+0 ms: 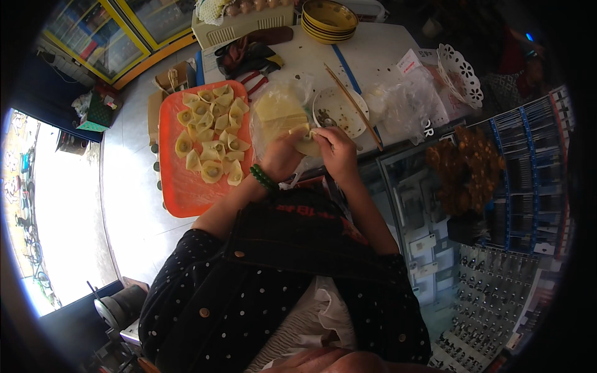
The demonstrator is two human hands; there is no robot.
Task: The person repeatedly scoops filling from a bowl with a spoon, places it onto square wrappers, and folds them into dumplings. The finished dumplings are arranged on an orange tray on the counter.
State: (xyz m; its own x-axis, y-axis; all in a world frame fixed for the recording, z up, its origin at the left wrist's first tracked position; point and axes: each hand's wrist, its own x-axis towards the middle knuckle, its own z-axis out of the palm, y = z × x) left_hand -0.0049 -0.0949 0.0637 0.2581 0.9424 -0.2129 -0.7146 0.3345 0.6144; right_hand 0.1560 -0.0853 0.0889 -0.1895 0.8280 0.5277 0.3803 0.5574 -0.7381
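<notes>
My left hand (282,157) holds a pale yellow dough wrapper (307,145), partly folded over at its top edge. My right hand (339,151) pinches that folded edge with thumb and forefinger. Just beyond my left hand lies a stack of square wrappers (280,108) in a clear plastic bag. A white bowl (350,99) with dark specks of filling stands behind my right hand; a metal spoon (329,122) rests in it. Chopsticks (353,106) lie across its rim. On my left, folded wontons (212,150) sit in several rows on an orange tray (182,205).
Yellow-brown bowls (329,23) are stacked at the table's (387,39) far side, beside a crate (242,28) of eggs. A crumpled plastic bag (406,105) and a white openwork basket (459,77) lie to the right. A glass display case (415,205) adjoins the table there.
</notes>
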